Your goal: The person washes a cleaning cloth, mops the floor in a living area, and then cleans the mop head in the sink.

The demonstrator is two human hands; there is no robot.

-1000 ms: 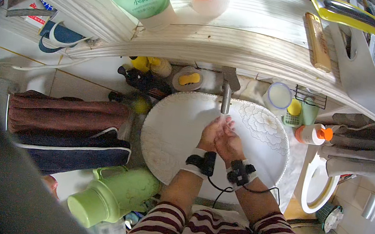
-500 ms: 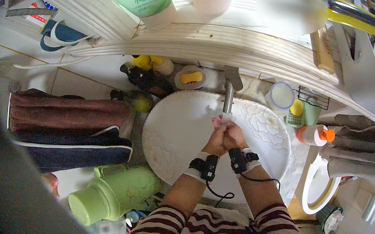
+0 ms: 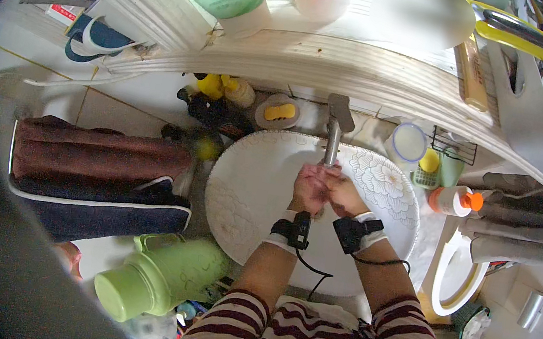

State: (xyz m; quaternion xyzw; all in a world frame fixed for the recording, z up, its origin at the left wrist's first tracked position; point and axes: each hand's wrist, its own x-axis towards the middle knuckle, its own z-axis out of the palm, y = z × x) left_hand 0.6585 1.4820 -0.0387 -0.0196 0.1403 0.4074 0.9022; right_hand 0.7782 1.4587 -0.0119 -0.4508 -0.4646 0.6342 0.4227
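Where the left hand (image 3: 309,187) touches the right hand (image 3: 346,197): fingers bunched close together; I cannot tell if they hold anything.
Tap (image 3: 332,145): its spout ends right by the fingers, on their far side.
Sink (image 3: 248,187): white, under both hands.

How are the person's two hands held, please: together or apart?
Together: the left hand and right hand touch over the basin, near the tap; finger positions unclear.

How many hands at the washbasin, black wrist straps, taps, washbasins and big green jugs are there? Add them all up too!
Hands at the washbasin: 2, the left hand and the right hand
Black wrist straps: 2
Tap: 1
Washbasin: 1
Big green jug: 1
Total: 7
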